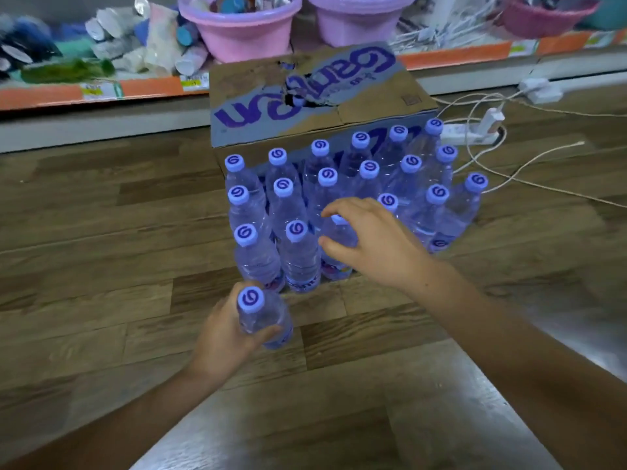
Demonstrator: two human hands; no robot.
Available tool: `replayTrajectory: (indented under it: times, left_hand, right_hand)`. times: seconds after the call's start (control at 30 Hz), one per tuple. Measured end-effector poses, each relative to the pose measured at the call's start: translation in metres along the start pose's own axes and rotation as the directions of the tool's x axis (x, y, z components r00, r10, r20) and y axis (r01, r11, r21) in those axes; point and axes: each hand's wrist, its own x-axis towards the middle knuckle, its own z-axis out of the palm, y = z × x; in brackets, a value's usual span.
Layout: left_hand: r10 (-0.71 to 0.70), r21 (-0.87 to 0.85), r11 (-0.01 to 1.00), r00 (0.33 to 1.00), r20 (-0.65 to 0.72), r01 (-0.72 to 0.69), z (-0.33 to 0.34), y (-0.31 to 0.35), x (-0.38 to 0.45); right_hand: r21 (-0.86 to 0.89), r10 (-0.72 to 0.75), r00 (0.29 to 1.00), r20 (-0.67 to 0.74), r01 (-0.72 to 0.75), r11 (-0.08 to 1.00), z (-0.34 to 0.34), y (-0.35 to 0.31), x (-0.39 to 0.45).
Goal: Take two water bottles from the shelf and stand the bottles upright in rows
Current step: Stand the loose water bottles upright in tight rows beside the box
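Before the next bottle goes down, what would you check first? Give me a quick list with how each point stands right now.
1. Left hand has a firm hold on its bottle: ok, fingers wrap the body.
2. That bottle is upright: ok, cap faces up.
3. Right hand has let go of the front-row bottle: cannot tell, fingers curl round it.
4. Standing bottles are upright in rows: ok.
5. Bare floor in front of the rows: ok.
6. Cardboard box is behind, out of the way: ok.
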Motion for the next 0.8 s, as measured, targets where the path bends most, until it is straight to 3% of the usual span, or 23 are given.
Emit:
replayTrajectory:
  times: [0.2, 0.37, 0.43, 0.5, 0.53, 0.6, 0.63, 0.67, 0.7, 0.73, 0.8]
  left_hand:
    - [0.001, -0.056, 0.998, 1.000, 0.030, 0.000, 0.002, 0.006, -0.001]
    - [-0.125, -0.159, 0.979, 0.991, 0.050, 0.131, 0.000, 0.014, 0.001]
    - [-0.182, -0.151, 0.966, 0.969, 0.167, 0.208, -0.008, 0.021, 0.005]
    - [-0.213, -0.157, 0.938, 0.873, 0.439, 0.308, -0.025, 0.032, 0.004]
    - [-0.133, -0.254, 0.927, 0.876, 0.464, 0.276, -0.024, 0.033, 0.006]
    - [0.036, -0.354, 0.928, 0.916, 0.400, 0.118, -0.025, 0.036, 0.006]
    - [-0.129, -0.323, 0.904, 0.898, 0.421, 0.281, -0.012, 0.040, 0.008]
    - [-0.327, -0.222, 0.883, 0.881, 0.341, 0.413, -0.009, 0.048, 0.004]
    - [-0.403, -0.144, 0.897, 0.906, 0.128, 0.419, -0.006, 0.054, -0.001]
    - [-0.437, -0.103, 0.894, 0.899, 0.018, 0.437, -0.001, 0.054, -0.004]
    - [-0.428, -0.172, 0.894, 0.902, -0.057, 0.413, 0.013, 0.045, -0.007]
  right_hand:
    - [-0.054, -0.029, 0.999, 0.024, 0.031, 0.998, -0.009, 0.015, 0.001]
    - [-0.060, -0.112, 0.994, 0.006, 0.112, 0.992, -0.047, 0.016, 0.009]
    - [-0.089, -0.121, 0.990, 0.073, 0.127, 0.988, -0.064, 0.009, 0.012]
    - [-0.063, -0.086, 0.989, 0.121, 0.094, 0.994, -0.073, -0.001, 0.009]
    - [-0.069, -0.077, 0.986, 0.146, 0.088, 0.994, -0.074, -0.004, 0.005]
    - [-0.121, -0.079, 0.980, 0.181, 0.102, 0.987, -0.069, -0.006, -0.006]
    - [-0.140, -0.082, 0.978, 0.191, 0.110, 0.984, -0.065, -0.005, -0.012]
    - [-0.158, -0.083, 0.977, 0.196, 0.115, 0.981, -0.060, -0.001, -0.018]
    - [-0.171, -0.074, 0.978, 0.197, 0.108, 0.979, -0.054, 0.005, -0.023]
    - [-0.177, -0.055, 0.979, 0.194, 0.090, 0.980, -0.047, 0.010, -0.029]
    - [-0.205, -0.049, 0.981, 0.188, 0.088, 0.975, -0.028, 0.020, -0.037]
